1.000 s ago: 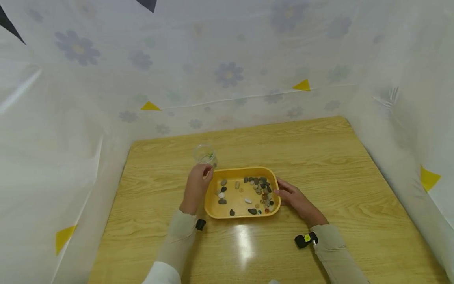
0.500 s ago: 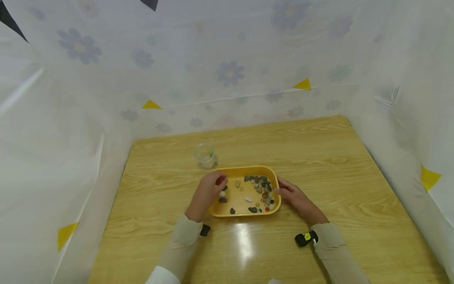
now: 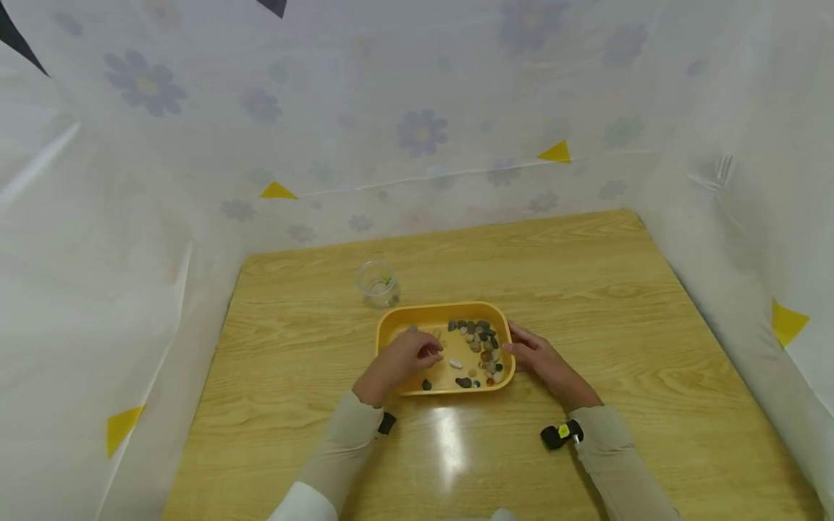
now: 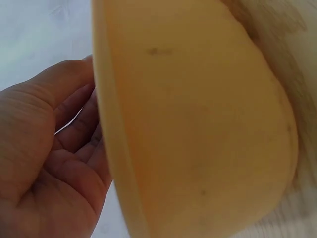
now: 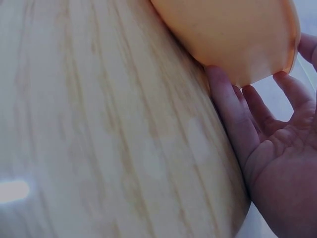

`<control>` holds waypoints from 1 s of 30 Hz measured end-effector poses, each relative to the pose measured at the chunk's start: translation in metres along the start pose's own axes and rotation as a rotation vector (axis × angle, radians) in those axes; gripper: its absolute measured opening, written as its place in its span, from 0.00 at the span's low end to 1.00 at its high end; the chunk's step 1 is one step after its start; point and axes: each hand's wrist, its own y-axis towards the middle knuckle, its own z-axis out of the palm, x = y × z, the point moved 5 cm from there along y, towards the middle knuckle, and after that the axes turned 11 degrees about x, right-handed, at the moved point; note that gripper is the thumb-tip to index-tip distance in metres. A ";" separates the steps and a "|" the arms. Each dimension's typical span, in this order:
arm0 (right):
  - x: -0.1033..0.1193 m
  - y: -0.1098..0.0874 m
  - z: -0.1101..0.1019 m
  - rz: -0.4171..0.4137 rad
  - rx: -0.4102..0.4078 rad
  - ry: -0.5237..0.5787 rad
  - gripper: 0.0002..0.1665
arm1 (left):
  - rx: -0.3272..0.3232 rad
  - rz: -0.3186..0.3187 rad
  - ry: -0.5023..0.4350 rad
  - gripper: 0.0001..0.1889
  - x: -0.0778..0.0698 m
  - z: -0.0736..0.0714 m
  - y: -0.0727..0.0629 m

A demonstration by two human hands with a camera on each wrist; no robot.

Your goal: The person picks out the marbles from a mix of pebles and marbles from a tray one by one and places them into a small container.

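Observation:
A yellow plastic tray point(image 3: 430, 391) lies on the table with several small stones point(image 3: 481, 336) inside, mostly bunched toward its right end. My left hand point(image 3: 400, 362) is over the tray's left part, fingers loosely bent, with a gap between thumb and forefinger. No held thing shows there; in the left wrist view the tray wall point(image 4: 208, 124) hides the fingertips of that hand point(image 4: 54, 148). My right hand point(image 3: 544, 365) holds the tray's right end, thumb at the rim and fingers against the outer wall, as the right hand point(image 5: 282, 134) also shows in the right wrist view.
A clear plastic cup point(image 3: 378, 284) with a bit of green and something at its bottom stands behind the tray's left corner. The wooden table point(image 3: 554, 268) is enclosed by pale flowered sheeting point(image 3: 365, 145) at the back and sides. A white elongated stone point(image 3: 455, 364) lies mid-tray.
My left hand has moved from beside the clear cup, right and toward me, into the tray over its left stones. My right hand has kept its hold on the tray's right end.

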 end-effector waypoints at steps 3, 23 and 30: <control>0.001 0.001 0.000 0.006 -0.004 -0.004 0.31 | 0.054 0.000 -0.025 0.08 -0.002 0.007 0.004; 0.002 0.000 0.002 0.009 -0.028 0.022 0.33 | 0.281 0.039 0.015 0.06 -0.017 0.043 0.024; 0.001 0.000 0.002 0.021 -0.026 0.012 0.33 | 0.306 0.035 0.014 0.05 -0.017 0.053 0.034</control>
